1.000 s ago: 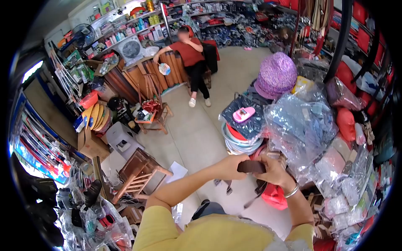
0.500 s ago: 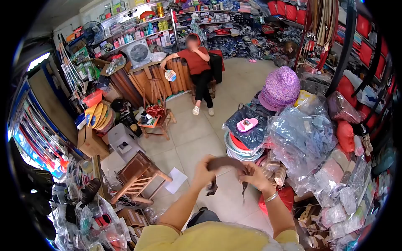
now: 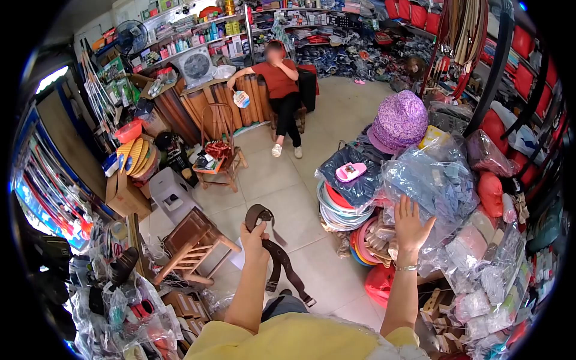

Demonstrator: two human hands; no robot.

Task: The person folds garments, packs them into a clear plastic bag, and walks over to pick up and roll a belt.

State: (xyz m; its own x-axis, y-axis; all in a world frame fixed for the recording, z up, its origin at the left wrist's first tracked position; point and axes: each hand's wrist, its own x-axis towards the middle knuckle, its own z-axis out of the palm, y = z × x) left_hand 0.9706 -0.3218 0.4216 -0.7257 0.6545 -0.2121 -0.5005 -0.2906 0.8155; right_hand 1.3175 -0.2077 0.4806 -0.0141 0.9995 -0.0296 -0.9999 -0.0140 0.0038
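Note:
A dark brown belt point(image 3: 278, 257) hangs in loops from my left hand point(image 3: 256, 242), whose fingers are wrapped round it. One end with holes dangles toward the floor beside my leg. My right hand point(image 3: 411, 227) is raised with its fingers stretched out and holds nothing. It is over the plastic-wrapped clothes point(image 3: 429, 174) on the right; I cannot tell whether it touches them. Left of that hand a pink slipper point(image 3: 351, 172) lies on a dark plastic-wrapped bundle point(image 3: 343, 191), on top of stacked basins point(image 3: 342, 217).
A purple hat point(image 3: 399, 122) tops the pile on the right. Left of me stand a wooden chair point(image 3: 195, 243) and a grey stool point(image 3: 174, 195). A person in a red shirt point(image 3: 276, 81) sits by the counter at the back, holding a fan point(image 3: 241, 99). Belts point(image 3: 465, 36) hang at upper right.
Both hands held the belt stretched between them before. My right hand has let go and moved right, opening out. My left hand has moved left with the belt, which now hangs down.

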